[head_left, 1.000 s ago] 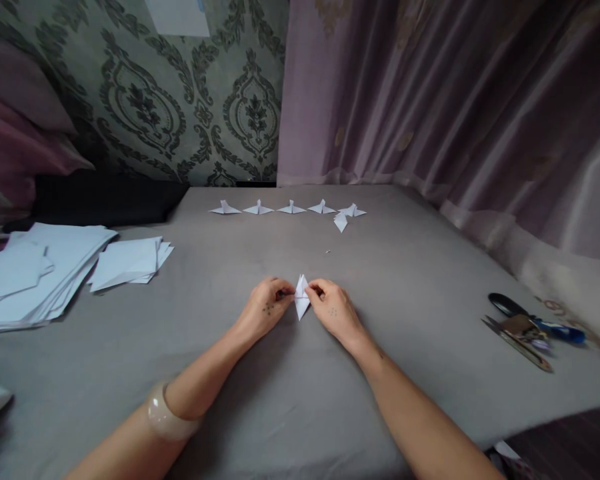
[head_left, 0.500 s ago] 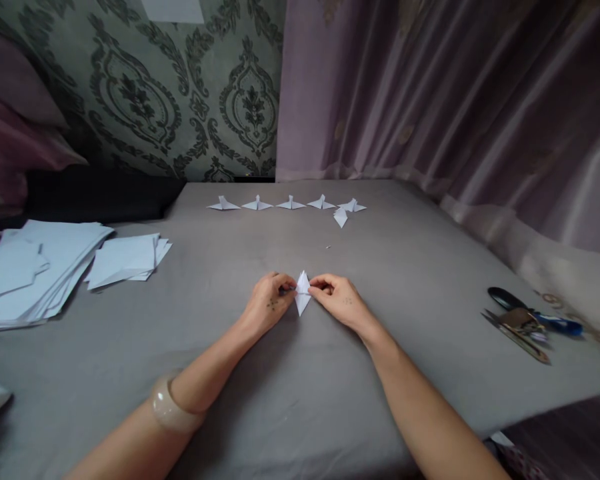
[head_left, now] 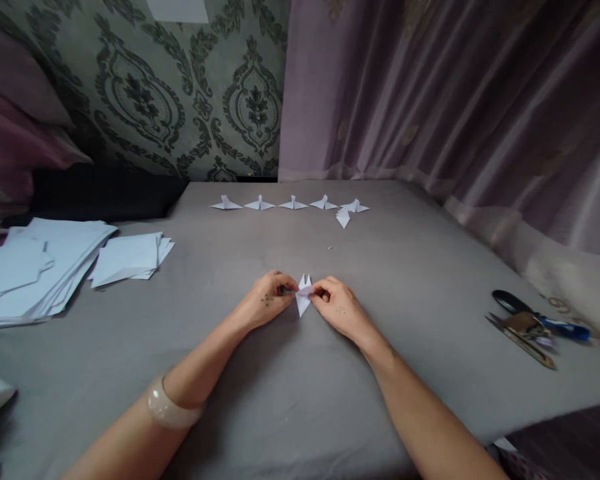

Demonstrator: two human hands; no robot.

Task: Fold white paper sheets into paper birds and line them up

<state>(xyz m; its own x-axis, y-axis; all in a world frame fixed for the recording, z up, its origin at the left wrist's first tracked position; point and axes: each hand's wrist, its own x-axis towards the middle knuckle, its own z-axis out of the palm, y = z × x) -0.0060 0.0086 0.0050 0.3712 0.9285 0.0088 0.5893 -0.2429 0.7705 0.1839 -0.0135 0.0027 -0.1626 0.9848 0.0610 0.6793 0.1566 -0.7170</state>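
Observation:
Between my hands is a small white folded paper [head_left: 304, 301], with two narrow points at its far end and one broad point toward me. My left hand [head_left: 271, 297] pinches its left edge between thumb and fingers. On the opposite edge, the thumb and fingers of my right hand [head_left: 338, 305] close on the paper. Farther back on the grey cloth stands a row of several folded paper birds [head_left: 293, 203]. A kite-shaped folded paper [head_left: 343, 218] lies against the rightmost bird.
At left lie a large stack of white paper [head_left: 75, 260] and a smaller stack of paper squares [head_left: 130, 259]. Scissors [head_left: 523, 341] and a blue-and-black tool [head_left: 563, 328] rest at right. A tiny scrap [head_left: 331, 248] sits beyond my hands. A curtain [head_left: 420, 87] borders the right side.
The far end of the folded paper has parted into two distinct points, and its middle flap now spreads wider between my fingers. Both hands keep their pinch. The view has shifted slightly.

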